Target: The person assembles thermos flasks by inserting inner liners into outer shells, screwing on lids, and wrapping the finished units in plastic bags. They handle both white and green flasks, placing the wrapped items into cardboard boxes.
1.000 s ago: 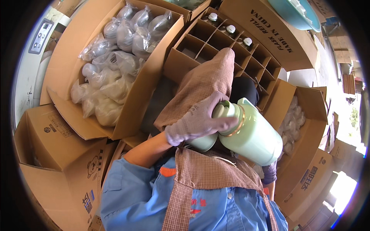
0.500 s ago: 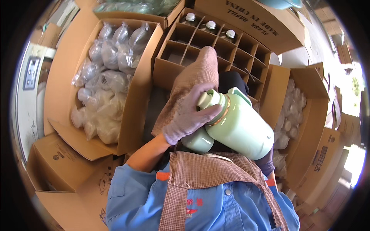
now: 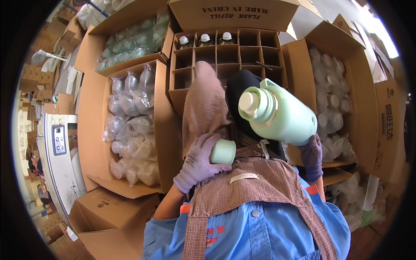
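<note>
A pale green vacuum flask with a side handle is tilted over my lap, its round stopper facing up and left. My right hand, in a grey-purple glove, holds it by the base; some of the fingers are hidden beneath it. In my gloved left hand is a matching green cup, gripped from the left side just above the brown checked apron.
Ahead of my knees stands a divided carton with three capped bottles in its back row. Cartons of bagged clear items flank me left and right. Bagged green items fill a far-left carton, and an open carton sits near left.
My left hand has let go of the flask's neck and stopper and taken hold of the green cup on my lap. The flask has shifted up and right, and my view has turned.
</note>
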Demonstrator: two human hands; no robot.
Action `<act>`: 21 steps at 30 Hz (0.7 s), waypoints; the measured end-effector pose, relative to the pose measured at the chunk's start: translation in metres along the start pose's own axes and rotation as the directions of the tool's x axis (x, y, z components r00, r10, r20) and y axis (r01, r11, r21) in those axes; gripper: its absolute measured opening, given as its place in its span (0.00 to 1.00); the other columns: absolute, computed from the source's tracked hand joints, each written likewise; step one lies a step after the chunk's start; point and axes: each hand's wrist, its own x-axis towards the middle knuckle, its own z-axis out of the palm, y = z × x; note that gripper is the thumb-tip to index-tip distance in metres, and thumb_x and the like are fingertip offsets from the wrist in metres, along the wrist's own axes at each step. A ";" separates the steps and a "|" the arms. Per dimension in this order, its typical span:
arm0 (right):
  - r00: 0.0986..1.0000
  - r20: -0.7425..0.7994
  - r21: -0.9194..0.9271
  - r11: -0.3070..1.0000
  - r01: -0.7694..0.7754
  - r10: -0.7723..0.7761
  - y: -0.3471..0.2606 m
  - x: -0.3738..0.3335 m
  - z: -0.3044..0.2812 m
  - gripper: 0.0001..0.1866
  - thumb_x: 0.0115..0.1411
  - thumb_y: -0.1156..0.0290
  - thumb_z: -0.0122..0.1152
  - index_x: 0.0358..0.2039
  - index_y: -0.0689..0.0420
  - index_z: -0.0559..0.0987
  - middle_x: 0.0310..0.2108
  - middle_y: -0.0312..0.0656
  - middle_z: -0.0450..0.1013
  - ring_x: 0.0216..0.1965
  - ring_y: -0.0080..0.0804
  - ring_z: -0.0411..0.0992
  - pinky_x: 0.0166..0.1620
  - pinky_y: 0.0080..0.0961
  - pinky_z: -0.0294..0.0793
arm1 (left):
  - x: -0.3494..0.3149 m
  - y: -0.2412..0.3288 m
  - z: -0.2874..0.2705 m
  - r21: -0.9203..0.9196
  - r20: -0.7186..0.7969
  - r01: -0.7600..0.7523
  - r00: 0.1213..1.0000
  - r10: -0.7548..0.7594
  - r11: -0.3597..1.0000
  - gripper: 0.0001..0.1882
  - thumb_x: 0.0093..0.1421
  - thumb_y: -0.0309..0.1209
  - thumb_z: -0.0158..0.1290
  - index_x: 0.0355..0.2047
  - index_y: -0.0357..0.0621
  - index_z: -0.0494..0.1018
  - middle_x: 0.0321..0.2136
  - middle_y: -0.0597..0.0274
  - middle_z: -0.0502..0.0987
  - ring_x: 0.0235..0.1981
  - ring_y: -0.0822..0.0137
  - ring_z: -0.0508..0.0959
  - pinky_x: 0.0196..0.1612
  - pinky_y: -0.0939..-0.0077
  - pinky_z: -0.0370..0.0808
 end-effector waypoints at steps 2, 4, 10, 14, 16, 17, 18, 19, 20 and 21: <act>0.999 -0.053 -0.010 1.000 0.010 -0.010 -0.005 0.000 -0.010 0.18 0.70 0.59 0.53 0.49 0.60 0.74 0.44 0.40 0.76 0.46 0.30 0.75 0.50 0.29 0.77 | -0.006 -0.013 -0.005 -0.129 -0.080 0.018 0.996 -0.029 0.991 0.47 0.36 0.47 0.76 0.52 0.35 0.68 0.49 0.48 0.72 0.50 0.53 0.75 0.55 0.62 0.72; 0.992 -0.118 -0.183 0.983 0.025 -0.047 -0.018 -0.002 -0.024 0.17 0.68 0.58 0.56 0.45 0.60 0.77 0.41 0.37 0.76 0.43 0.26 0.74 0.47 0.23 0.75 | -0.015 -0.025 -0.004 -0.426 -0.215 0.079 0.959 -0.186 0.901 0.48 0.38 0.51 0.75 0.52 0.35 0.66 0.46 0.52 0.73 0.50 0.61 0.75 0.55 0.65 0.73; 0.904 0.292 -0.517 0.743 0.424 -0.313 -0.112 -0.002 0.057 0.13 0.60 0.66 0.65 0.37 0.65 0.79 0.46 0.43 0.77 0.42 0.27 0.73 0.46 0.23 0.71 | 0.011 0.003 0.035 -0.828 -0.143 0.051 0.943 -0.299 0.559 0.49 0.44 0.48 0.73 0.58 0.35 0.59 0.51 0.54 0.71 0.50 0.64 0.73 0.56 0.67 0.72; 0.586 0.658 -0.617 0.107 0.780 -0.473 -0.130 0.029 0.136 0.11 0.50 0.64 0.70 0.33 0.54 0.82 0.44 0.44 0.78 0.39 0.41 0.78 0.38 0.34 0.78 | 0.002 -0.017 0.066 -0.040 -0.116 0.057 0.991 -0.061 0.998 0.15 0.53 0.34 0.64 0.37 0.37 0.79 0.41 0.47 0.79 0.46 0.49 0.77 0.49 0.66 0.74; 0.602 0.762 -0.616 0.019 0.787 -0.238 -0.111 0.049 0.192 0.12 0.52 0.56 0.63 0.33 0.48 0.83 0.30 0.40 0.76 0.32 0.44 0.76 0.33 0.37 0.75 | -0.005 -0.029 0.033 -0.099 -0.327 0.318 0.885 -0.333 0.943 0.11 0.57 0.34 0.56 0.34 0.39 0.80 0.40 0.51 0.80 0.39 0.54 0.80 0.40 0.67 0.77; 0.607 0.782 -0.591 0.143 0.794 -0.137 -0.108 0.054 0.227 0.12 0.52 0.57 0.63 0.32 0.48 0.83 0.26 0.41 0.75 0.32 0.43 0.76 0.32 0.38 0.75 | -0.010 -0.025 -0.008 -0.180 -0.401 0.331 0.835 -0.376 0.926 0.14 0.60 0.35 0.53 0.39 0.38 0.78 0.41 0.52 0.79 0.41 0.56 0.79 0.42 0.66 0.77; 0.427 0.805 -0.460 0.021 0.887 -0.411 -0.073 0.068 0.248 0.13 0.55 0.56 0.62 0.24 0.53 0.82 0.24 0.40 0.75 0.29 0.42 0.76 0.31 0.37 0.75 | -0.001 -0.029 -0.040 -0.268 -0.434 0.282 0.818 -0.377 0.921 0.17 0.63 0.37 0.50 0.45 0.38 0.75 0.43 0.53 0.78 0.44 0.59 0.78 0.45 0.65 0.76; 0.395 0.853 -0.436 -0.049 0.899 -0.340 -0.072 0.073 0.265 0.13 0.54 0.57 0.62 0.24 0.53 0.82 0.22 0.41 0.76 0.28 0.43 0.77 0.31 0.38 0.75 | 0.019 -0.039 -0.064 -0.516 -0.547 0.117 0.717 -0.432 0.848 0.20 0.67 0.37 0.46 0.54 0.38 0.71 0.47 0.52 0.76 0.50 0.57 0.76 0.53 0.62 0.75; 0.340 0.837 -0.373 0.008 0.928 -0.429 -0.061 0.081 0.281 0.13 0.52 0.57 0.62 0.25 0.54 0.83 0.20 0.42 0.76 0.27 0.43 0.77 0.30 0.39 0.75 | 0.043 -0.013 -0.074 -0.445 -0.582 0.048 0.744 -0.329 0.894 0.22 0.68 0.39 0.45 0.56 0.38 0.69 0.49 0.52 0.74 0.53 0.56 0.74 0.57 0.61 0.71; 0.425 0.834 -0.456 -0.007 0.890 -0.352 -0.069 0.077 0.287 0.13 0.50 0.57 0.63 0.26 0.53 0.84 0.20 0.41 0.76 0.28 0.41 0.77 0.29 0.38 0.74 | 0.062 0.004 -0.078 -0.368 -0.621 -0.019 0.749 -0.231 0.930 0.23 0.69 0.41 0.44 0.58 0.38 0.68 0.52 0.51 0.73 0.56 0.55 0.71 0.61 0.61 0.68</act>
